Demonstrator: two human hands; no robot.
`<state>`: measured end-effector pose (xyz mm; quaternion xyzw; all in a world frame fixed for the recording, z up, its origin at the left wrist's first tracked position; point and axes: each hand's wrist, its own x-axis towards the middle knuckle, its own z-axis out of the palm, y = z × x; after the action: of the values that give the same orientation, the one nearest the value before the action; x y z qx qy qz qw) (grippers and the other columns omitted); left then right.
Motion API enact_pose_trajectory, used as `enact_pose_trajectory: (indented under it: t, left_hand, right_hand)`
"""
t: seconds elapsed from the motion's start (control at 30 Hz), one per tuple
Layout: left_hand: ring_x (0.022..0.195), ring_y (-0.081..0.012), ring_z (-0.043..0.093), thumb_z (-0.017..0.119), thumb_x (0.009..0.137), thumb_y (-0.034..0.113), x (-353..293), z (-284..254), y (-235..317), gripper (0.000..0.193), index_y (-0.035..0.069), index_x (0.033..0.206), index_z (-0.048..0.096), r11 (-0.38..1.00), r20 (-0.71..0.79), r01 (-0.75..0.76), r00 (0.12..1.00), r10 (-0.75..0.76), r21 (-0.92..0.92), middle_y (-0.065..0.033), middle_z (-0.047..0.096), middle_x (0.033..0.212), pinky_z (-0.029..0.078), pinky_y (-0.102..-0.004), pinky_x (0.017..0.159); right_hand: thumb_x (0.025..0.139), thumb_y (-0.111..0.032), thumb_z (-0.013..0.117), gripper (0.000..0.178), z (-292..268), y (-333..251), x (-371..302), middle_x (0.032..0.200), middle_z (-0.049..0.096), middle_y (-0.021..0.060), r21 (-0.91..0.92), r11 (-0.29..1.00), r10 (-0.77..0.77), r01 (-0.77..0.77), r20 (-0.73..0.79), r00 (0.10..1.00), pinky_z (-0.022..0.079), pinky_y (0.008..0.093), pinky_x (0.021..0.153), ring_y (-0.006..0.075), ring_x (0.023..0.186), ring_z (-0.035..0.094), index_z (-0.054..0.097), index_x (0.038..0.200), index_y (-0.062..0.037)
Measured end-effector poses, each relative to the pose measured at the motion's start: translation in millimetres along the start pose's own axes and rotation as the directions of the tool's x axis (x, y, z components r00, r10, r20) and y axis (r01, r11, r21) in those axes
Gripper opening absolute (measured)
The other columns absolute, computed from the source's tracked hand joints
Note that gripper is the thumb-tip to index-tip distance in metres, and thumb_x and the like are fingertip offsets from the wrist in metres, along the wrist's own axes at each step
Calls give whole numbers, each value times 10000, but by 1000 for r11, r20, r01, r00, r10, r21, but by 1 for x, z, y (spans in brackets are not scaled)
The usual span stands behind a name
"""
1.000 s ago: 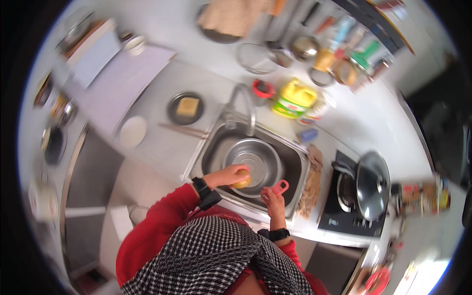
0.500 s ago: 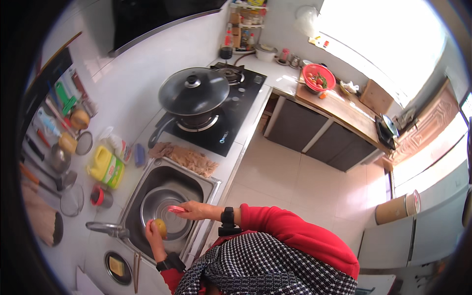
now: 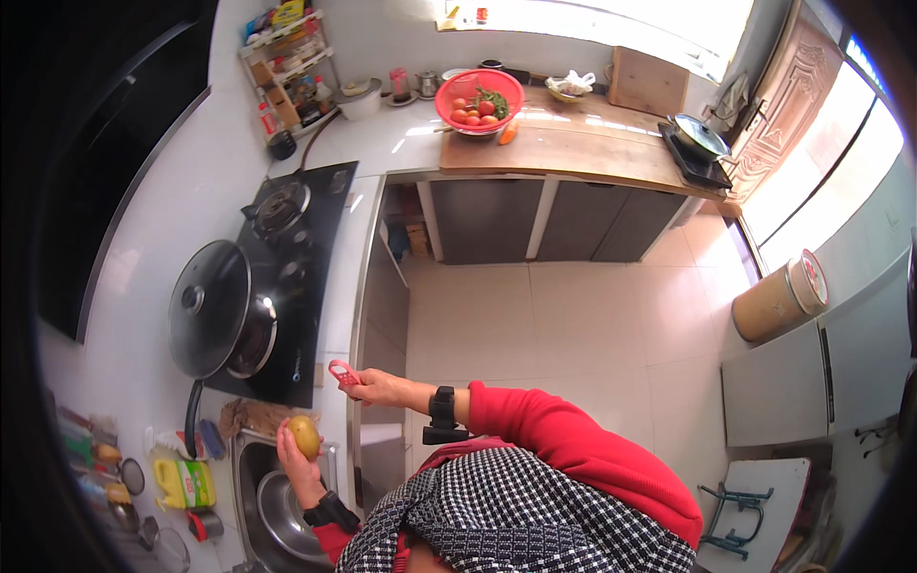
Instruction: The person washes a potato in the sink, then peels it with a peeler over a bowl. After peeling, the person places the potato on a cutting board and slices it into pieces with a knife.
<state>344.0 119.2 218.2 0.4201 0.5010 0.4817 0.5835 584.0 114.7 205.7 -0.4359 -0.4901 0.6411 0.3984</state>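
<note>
My left hand (image 3: 298, 465) is closed round a yellow-brown potato (image 3: 306, 436), held up over the far end of the sink (image 3: 245, 511). In my right hand (image 3: 376, 388) is a pink peeler (image 3: 343, 372), gripped by its handle, with its looped end pointing left. It stays apart from the potato, out past the counter's edge. Below my left hand, a round metal basin (image 3: 277, 511) sits in the sink, partly hidden by my forearm. Beside the sink's far edge lies a brown cloth (image 3: 250, 416).
A lidded wok (image 3: 212, 310) stands on the black gas stove (image 3: 291, 363), its handle toward the sink. Left of the sink is a yellow jug (image 3: 183, 483). Across the room, a red colander (image 3: 480, 99) of tomatoes and greens stands on a wooden counter (image 3: 559, 151).
My view has swung right toward the far counter. Both hands have come up from over the basin, still holding the potato and the peeler, and the peeler has moved out past the counter's edge.
</note>
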Motion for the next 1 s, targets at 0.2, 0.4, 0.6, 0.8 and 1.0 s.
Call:
enact_pose_trajectory:
  t: [0.2,0.4,0.6,0.8,1.0]
  left_hand:
    - [637,-182,578,434,872,338,50,158,23,357,53,1086,443,991,451,59,893,2,-122,-69,549,899,428,-237,410]
    - [650,-155,583,449,875,311,131,272,-8,339,50,1090,432,980,640,187,761,-104,-62,-68,563,907,440,-223,420]
    - [652,-175,583,495,860,297,188,406,-29,374,79,1148,397,959,822,282,535,-194,43,-64,555,909,447,-241,449]
    - [717,-169,576,627,773,168,192,555,-52,553,80,1233,332,944,902,275,335,-272,183,-74,516,1006,462,-244,535]
    - [724,-141,563,632,775,193,151,685,-71,563,52,1227,328,939,911,240,274,-309,246,-69,521,968,456,-224,549]
  right_hand:
    - [889,-335,446,353,-84,-18,-2,1027,545,60,545,835,-44,76,-72,996,475,324,752,181,944,543,480,1124,-74]
    - [878,-288,496,340,-197,-27,-6,1007,559,29,422,900,6,107,-258,966,475,292,764,130,899,548,476,1146,-79]
    - [873,-262,505,341,-314,-54,-59,1051,565,65,122,989,8,86,-615,788,463,285,763,154,900,559,490,1117,-24]
    - [866,-221,512,297,-404,-42,-138,1007,577,69,171,948,-12,270,-825,564,460,275,741,150,893,566,499,1093,-30]
    - [868,-210,521,272,-519,-43,-196,996,589,56,136,932,-65,336,-850,523,472,243,701,131,857,580,509,1078,-37]
